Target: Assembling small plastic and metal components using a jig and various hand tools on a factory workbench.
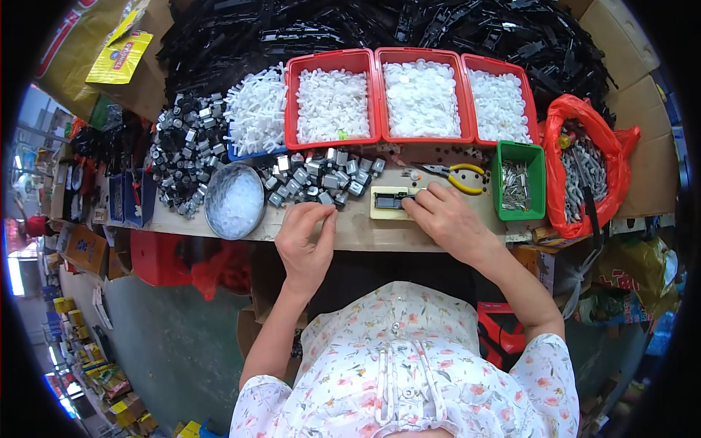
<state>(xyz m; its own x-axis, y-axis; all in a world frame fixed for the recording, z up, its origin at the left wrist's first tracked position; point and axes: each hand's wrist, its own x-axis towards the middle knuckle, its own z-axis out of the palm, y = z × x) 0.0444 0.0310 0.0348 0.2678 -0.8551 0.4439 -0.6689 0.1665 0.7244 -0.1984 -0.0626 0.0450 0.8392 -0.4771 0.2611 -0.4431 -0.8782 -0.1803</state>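
Observation:
A cream block (381, 213) lies near the front edge of the bench, with a black plastic part (391, 200) seated in its top. My right hand (451, 220) grips the right end of that part with bent fingers and thumb. To the left, my left hand (303, 244) hovers at the bench edge, thumb and fingertips pinched together; whatever may be between them cannot be made out. Just beyond it sits a pile of small silver motors (321, 177). Yellow-handled pliers (466, 179) rest behind my right hand.
Three red bins (290, 102) hold white plastic parts. A round metal bowl (235, 201) with whitish paste stands left. On the right are a green bin (542, 182) of metal pins and a red bag (622, 157) of grey parts. Black plastic parts (328, 25) heap up behind.

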